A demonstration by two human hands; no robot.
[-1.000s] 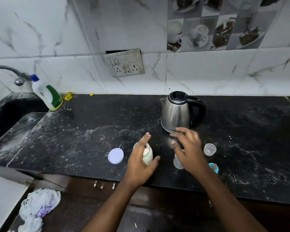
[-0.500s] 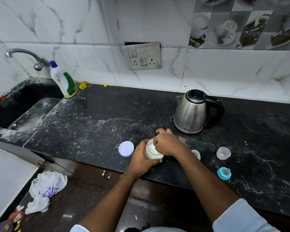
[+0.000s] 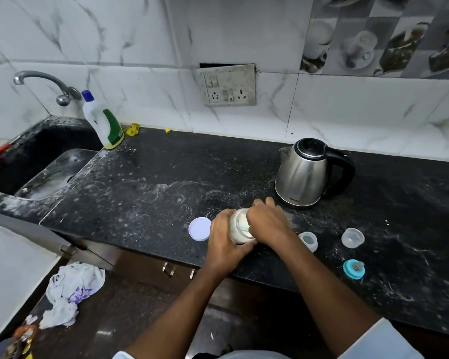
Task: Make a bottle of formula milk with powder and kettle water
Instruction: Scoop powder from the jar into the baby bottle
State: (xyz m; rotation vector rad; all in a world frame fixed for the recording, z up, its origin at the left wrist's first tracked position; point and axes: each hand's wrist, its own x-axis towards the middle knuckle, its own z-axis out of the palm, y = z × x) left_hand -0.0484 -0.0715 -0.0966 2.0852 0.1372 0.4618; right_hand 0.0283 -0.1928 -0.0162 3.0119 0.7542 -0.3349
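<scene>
White translucent powder jar [image 3: 240, 228] upright on black speckled stone counter [image 3: 140, 190], between both hands. Left hand [image 3: 223, 244] wrapped round jar side, firm grip. Right hand [image 3: 267, 224] curled over jar mouth, touching the top; whether it pinches anything, cannot tell. One jar; one flat white round lid [image 3: 199, 228] just left of left hand; one clear baby bottle [image 3: 309, 240] just right of right hand; one clear dome cap [image 3: 352, 237]; one teal teat ring [image 3: 353, 268]; one steel kettle [image 3: 305, 174] behind hands.

Kettle [image 3: 302, 174] at the back of the bench [image 3: 153, 182], jar [image 3: 240, 226] before it near the front edge. Lid [image 3: 199, 228] just left of the jar, bottle [image 3: 309, 240] just right, cap [image 3: 352, 237] further right, teat ring [image 3: 353, 269] before the cap. Sink [image 3: 49, 151] far left, detergent bottle [image 3: 104, 123] beside it at the wall.
</scene>
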